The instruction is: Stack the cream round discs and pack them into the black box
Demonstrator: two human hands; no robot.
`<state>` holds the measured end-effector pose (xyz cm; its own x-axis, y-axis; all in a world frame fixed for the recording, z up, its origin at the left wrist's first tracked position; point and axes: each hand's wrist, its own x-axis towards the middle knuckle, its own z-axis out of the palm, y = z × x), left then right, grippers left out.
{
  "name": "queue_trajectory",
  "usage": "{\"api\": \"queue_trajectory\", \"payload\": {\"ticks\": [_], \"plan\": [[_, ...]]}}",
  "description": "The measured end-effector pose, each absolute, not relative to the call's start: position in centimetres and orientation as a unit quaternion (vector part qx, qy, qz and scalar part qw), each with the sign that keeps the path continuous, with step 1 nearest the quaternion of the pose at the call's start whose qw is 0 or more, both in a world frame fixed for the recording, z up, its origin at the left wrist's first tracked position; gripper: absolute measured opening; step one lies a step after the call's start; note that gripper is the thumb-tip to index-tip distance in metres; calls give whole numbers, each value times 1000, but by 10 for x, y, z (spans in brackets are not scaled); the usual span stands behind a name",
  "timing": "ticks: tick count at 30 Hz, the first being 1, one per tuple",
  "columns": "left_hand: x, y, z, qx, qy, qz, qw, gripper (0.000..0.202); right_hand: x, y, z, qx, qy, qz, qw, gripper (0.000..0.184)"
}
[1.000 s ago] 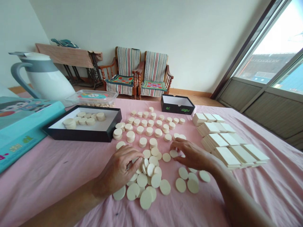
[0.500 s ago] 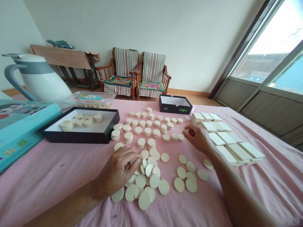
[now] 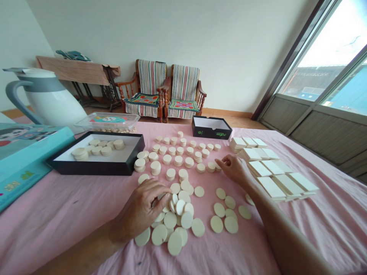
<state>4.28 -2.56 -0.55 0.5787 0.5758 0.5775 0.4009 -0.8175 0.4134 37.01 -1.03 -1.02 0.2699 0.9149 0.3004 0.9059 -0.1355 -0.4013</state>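
Observation:
A loose pile of pale round wooden discs [image 3: 170,220] lies on the pink cloth in front of me. My left hand [image 3: 149,202] is curled over the pile's left side, thumb and forefinger closed around discs partly hidden beneath it. Farther out, my right hand [image 3: 233,167] is closed, its fingertips pinching a wooden disc [image 3: 218,164] at the right end of a row. Beside that disc stands a short stack of discs [image 3: 211,167]. Several rows of small disc stacks [image 3: 178,160] spread beyond the pile. Between my forearms lies a looser group of flat discs [image 3: 231,224].
Rectangular wooden pieces [image 3: 289,184] are stacked in rows on the right. A black box [image 3: 100,167] at left holds disc stacks; another black box [image 3: 211,132] sits at the far edge. A lidded plastic container [image 3: 107,121], teal box [image 3: 34,164] and white jug [image 3: 54,99] stand left.
My right hand has shifted slightly left, bringing its fingertips to the end of the disc row. My left hand has stayed on the pile.

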Motion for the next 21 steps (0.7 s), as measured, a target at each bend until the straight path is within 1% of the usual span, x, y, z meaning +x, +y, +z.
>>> {"api": "queue_trajectory", "payload": {"ticks": [3, 5, 8, 10, 12, 17, 21], "plan": [[43, -25, -6, 881, 278, 363, 121, 11, 371, -15, 2, -753, -597, -13, 276, 39], [43, -26, -6, 881, 280, 361, 121, 11, 370, -20, 11, -742, -607, -12, 286, 37], [43, -26, -6, 880, 284, 360, 124, 12, 361, -29, 22, -691, -663, 59, 282, 28], [43, -26, -6, 879, 286, 361, 128, 12, 349, -37, 26, -631, -721, 127, 256, 18], [43, -26, -6, 878, 287, 360, 131, 13, 333, -44, 27, -574, -769, 165, 228, 9], [43, -24, -7, 881, 290, 352, 126, 13, 302, -56, 20, -540, -815, 151, 146, 15], [42, -24, -8, 882, 289, 351, 126, 12, 293, -59, 14, -549, -816, 134, 125, 17]]}}
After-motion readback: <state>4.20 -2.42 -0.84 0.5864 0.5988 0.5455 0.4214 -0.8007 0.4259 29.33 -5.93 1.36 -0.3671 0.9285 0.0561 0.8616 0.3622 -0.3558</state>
